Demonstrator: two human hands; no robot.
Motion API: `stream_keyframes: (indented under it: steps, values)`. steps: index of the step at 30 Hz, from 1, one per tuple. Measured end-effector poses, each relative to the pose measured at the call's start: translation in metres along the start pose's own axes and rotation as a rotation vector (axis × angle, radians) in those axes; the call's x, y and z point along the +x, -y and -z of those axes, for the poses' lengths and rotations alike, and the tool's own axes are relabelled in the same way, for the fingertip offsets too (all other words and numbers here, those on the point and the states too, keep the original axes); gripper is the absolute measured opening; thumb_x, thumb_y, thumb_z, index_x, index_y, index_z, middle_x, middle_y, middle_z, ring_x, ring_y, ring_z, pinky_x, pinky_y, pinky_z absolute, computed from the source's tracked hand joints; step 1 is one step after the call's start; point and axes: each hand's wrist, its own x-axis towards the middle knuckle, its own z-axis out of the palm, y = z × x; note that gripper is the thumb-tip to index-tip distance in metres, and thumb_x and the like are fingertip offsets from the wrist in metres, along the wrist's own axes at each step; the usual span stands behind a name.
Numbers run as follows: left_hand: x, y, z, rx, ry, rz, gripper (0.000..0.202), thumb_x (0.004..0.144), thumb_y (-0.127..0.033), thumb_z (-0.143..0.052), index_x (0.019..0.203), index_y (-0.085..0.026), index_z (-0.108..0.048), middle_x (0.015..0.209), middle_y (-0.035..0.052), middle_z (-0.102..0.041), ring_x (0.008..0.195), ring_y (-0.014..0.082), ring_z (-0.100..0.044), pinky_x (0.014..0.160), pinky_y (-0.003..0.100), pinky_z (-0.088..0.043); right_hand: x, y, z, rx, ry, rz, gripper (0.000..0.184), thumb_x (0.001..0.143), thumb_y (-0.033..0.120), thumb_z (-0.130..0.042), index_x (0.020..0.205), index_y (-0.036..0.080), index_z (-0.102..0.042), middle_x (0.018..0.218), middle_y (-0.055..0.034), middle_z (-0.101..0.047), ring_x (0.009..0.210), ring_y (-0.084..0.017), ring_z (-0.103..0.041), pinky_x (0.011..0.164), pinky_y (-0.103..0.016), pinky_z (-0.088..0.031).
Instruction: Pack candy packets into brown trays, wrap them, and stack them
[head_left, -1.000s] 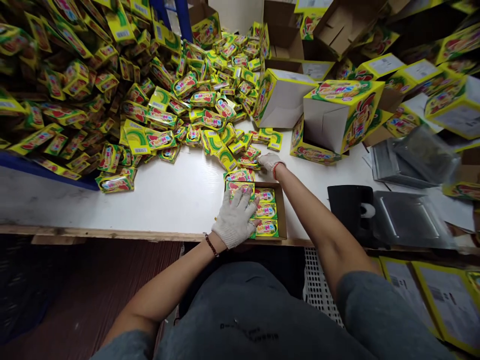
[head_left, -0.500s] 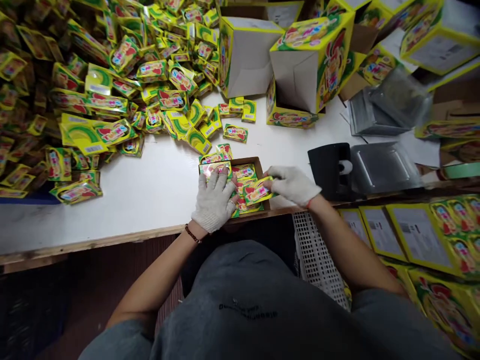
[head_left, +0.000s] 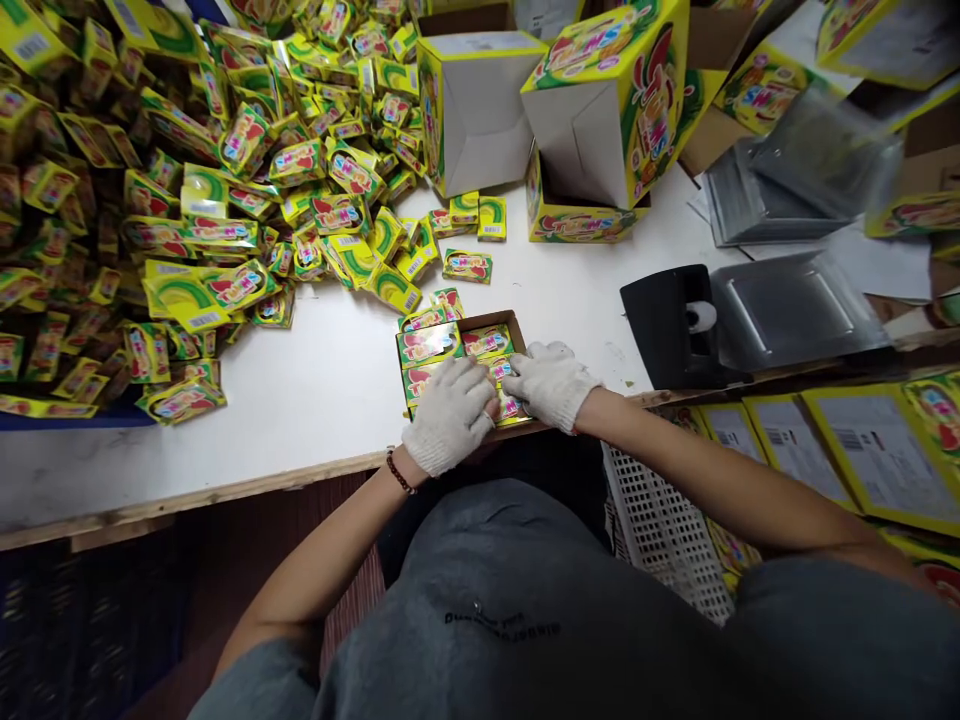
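Observation:
A shallow cardboard box stands at the table's front edge, filled with small yellow-and-green candy packs laid in rows. My left hand, in a white knit glove, lies flat over the front middle of the packs, fingers stretched out. Across the box's right side, my gloved right hand rests its fingertips on the packs there, holding nothing that shows. Both palms hide part of the front row. Just behind the box, a couple of loose packs touch or nearly touch its back wall.
A large heap of candy packs covers the table's left and back. Large printed boxes stand at the back. To the right are a black tape dispenser and clear plastic trays. A white plastic crate sits below the table edge.
The pack in my right hand has gone down among the others in the box, and that hand now lies on them. My left hand has slid toward the front right. The view has shifted slightly.

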Motion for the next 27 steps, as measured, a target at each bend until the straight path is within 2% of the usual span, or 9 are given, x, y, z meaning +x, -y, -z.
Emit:
stream_keyframes:
  steps: [3, 6, 9, 12, 15, 18, 22, 24, 27]
  values:
    - [0.007, -0.007, 0.0, -0.019, 0.108, -0.121, 0.032, 0.104, -0.028, -0.046, 0.094, -0.015, -0.074, 0.102, 0.0115, -0.077, 0.104, 0.0263, -0.069, 0.107, 0.047, -0.048, 0.016, -0.018, 0.013, 0.058, -0.044, 0.039, 0.027, 0.093, 0.032, -0.064, 0.114, 0.021, -0.077, 0.121, -0.0146, -0.072, 0.112, -0.033, -0.06, 0.085, -0.039, -0.042]
    - [0.013, -0.019, -0.003, 0.029, 0.155, -0.182, 0.036, 0.104, -0.041, -0.05, 0.111, -0.015, -0.074, 0.126, 0.0134, -0.073, 0.116, 0.0293, -0.066, 0.111, 0.05, -0.043, 0.054, -0.052, 0.031, 0.312, -0.248, -0.024, 0.027, 0.098, 0.029, -0.056, 0.116, 0.02, -0.074, 0.112, -0.0088, -0.075, 0.1, -0.023, -0.064, 0.083, -0.031, -0.044]
    - [0.018, -0.031, -0.01, 0.083, 0.235, -0.193, 0.055, 0.103, -0.055, -0.051, 0.132, -0.013, -0.069, 0.148, 0.0161, -0.062, 0.132, 0.0358, -0.058, 0.116, 0.057, -0.038, 0.112, -0.077, 0.043, 0.419, -0.425, -0.249, 0.026, 0.096, 0.022, -0.056, 0.117, 0.017, -0.071, 0.121, -0.0119, -0.072, 0.104, -0.024, -0.064, 0.086, -0.03, -0.046]
    - [0.023, -0.038, -0.014, 0.104, 0.323, -0.152, 0.064, 0.1, -0.063, -0.052, 0.132, -0.01, -0.069, 0.147, 0.0187, -0.062, 0.131, 0.039, -0.059, 0.115, 0.06, -0.039, 0.165, -0.086, 0.046, 0.443, -0.378, -0.369, 0.029, 0.088, 0.016, -0.065, 0.117, 0.015, -0.068, 0.13, -0.0166, -0.067, 0.111, -0.026, -0.062, 0.089, -0.031, -0.046]
    - [0.027, -0.033, -0.012, -0.009, 0.328, -0.152, 0.054, 0.101, -0.058, -0.052, 0.113, -0.011, -0.076, 0.131, 0.0185, -0.07, 0.121, 0.0361, -0.065, 0.111, 0.057, -0.046, 0.189, -0.088, 0.042, 0.514, -0.358, -0.389, 0.031, 0.08, 0.014, -0.073, 0.11, 0.013, -0.064, 0.123, -0.0172, -0.065, 0.102, -0.024, -0.061, 0.087, -0.031, -0.046]
    - [0.033, -0.015, -0.005, -0.361, 0.085, -0.049, 0.041, 0.105, -0.046, -0.048, 0.11, -0.014, -0.073, 0.126, 0.0167, -0.07, 0.117, 0.029, -0.067, 0.106, 0.047, -0.052, 0.172, -0.084, 0.034, 0.715, -0.505, -0.367, 0.026, 0.08, 0.019, -0.072, 0.101, 0.015, -0.058, 0.1, -0.0087, -0.064, 0.082, -0.017, -0.053, 0.076, -0.029, -0.044]
    - [0.053, 0.015, 0.005, -0.945, -0.46, 0.375, 0.051, 0.101, -0.05, -0.057, 0.144, -0.022, -0.052, 0.126, 0.0128, -0.068, 0.114, 0.0243, -0.068, 0.098, 0.041, -0.057, 0.101, -0.058, 0.026, 0.851, -0.789, -0.246, 0.029, 0.081, 0.033, -0.072, 0.098, 0.019, -0.054, 0.09, -0.0018, -0.06, 0.077, -0.015, -0.05, 0.072, -0.029, -0.043]
    - [0.065, 0.024, 0.009, -1.13, -0.499, 0.477, 0.06, 0.098, -0.049, -0.064, 0.148, -0.022, -0.045, 0.112, 0.0097, -0.07, 0.099, 0.0222, -0.071, 0.087, 0.038, -0.06, 0.058, -0.04, 0.026, 0.793, -0.787, -0.167, 0.03, 0.081, 0.036, -0.071, 0.1, 0.02, -0.055, 0.092, -0.003, -0.061, 0.079, -0.017, -0.052, 0.073, -0.031, -0.044]
    - [0.071, 0.028, 0.016, -1.156, -0.337, 0.472, 0.053, 0.097, -0.037, -0.062, 0.146, -0.02, -0.05, 0.093, 0.005, -0.068, 0.079, 0.0193, -0.069, 0.074, 0.035, -0.061, 0.008, -0.027, 0.03, 0.675, -0.736, -0.117, 0.029, 0.085, 0.037, -0.067, 0.106, 0.02, -0.058, 0.101, -0.0069, -0.063, 0.089, -0.022, -0.057, 0.08, -0.034, -0.046]
